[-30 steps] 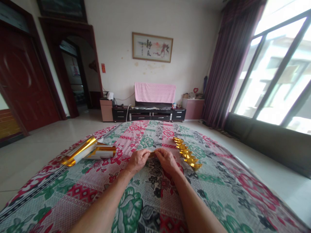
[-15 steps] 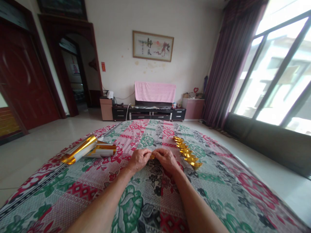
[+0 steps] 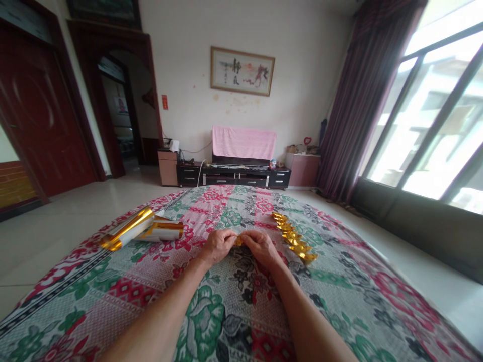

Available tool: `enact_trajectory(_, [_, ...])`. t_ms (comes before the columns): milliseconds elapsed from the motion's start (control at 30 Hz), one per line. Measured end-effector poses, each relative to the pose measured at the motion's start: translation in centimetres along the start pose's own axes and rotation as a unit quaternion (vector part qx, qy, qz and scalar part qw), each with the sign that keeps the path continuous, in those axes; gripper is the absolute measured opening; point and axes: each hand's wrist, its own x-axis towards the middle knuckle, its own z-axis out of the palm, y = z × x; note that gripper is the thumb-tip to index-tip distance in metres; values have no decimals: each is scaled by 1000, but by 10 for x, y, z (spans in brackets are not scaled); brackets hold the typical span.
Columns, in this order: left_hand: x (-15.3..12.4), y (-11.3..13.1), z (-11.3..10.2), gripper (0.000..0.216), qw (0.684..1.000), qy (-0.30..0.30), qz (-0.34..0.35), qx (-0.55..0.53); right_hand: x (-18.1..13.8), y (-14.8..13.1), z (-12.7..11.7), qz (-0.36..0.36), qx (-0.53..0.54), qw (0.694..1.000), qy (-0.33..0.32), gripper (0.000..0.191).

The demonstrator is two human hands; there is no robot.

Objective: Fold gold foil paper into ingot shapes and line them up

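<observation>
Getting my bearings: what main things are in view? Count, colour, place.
small piece: one, gold, centre
ornaments: several, gold, row at right
curled sheets: two, gold-and-white, left
tablecloth: one, multicoloured, foreground
stand: one, black, far wall
towel: one, pink, above stand
framed picture: one, pale, far wall
curtain: one, purple, right
window: one, bright, right
door: one, dark red, left
left hand: one, pinching small piece
right hand: one, pinching small piece

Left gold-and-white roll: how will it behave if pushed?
The left roll would likely roll, given its rounded form, though the right roll may block it. Probably light and easily dented: it looks like thin curled sheet. Its glossy gold face may be slippery.
</observation>
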Motion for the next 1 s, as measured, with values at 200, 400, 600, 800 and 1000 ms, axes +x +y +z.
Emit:
enact_trajectory(200, [-1,4,0,23,1000,-2,-2,-6,-1,-2,-1,-26,23,999,-21,29])
enact_trajectory(400, [2,1,2,24,1000,-2,-21,-17,-2,-8,-3,-6,31,999,-23,27])
enact_trajectory(600, [5,-8,1,26,996,-46,-22,-69,-1,-2,-3,21,46,999,-10,29])
enact_trajectory(800, [5,-12,0,27,986,-82,-53,-132,0,0,-4,41,52,998,-11,28])
enact_trajectory(1000, [4,-7,-5,28,978,-100,-72,-166,0,2,-5,32,89,995,-28,29])
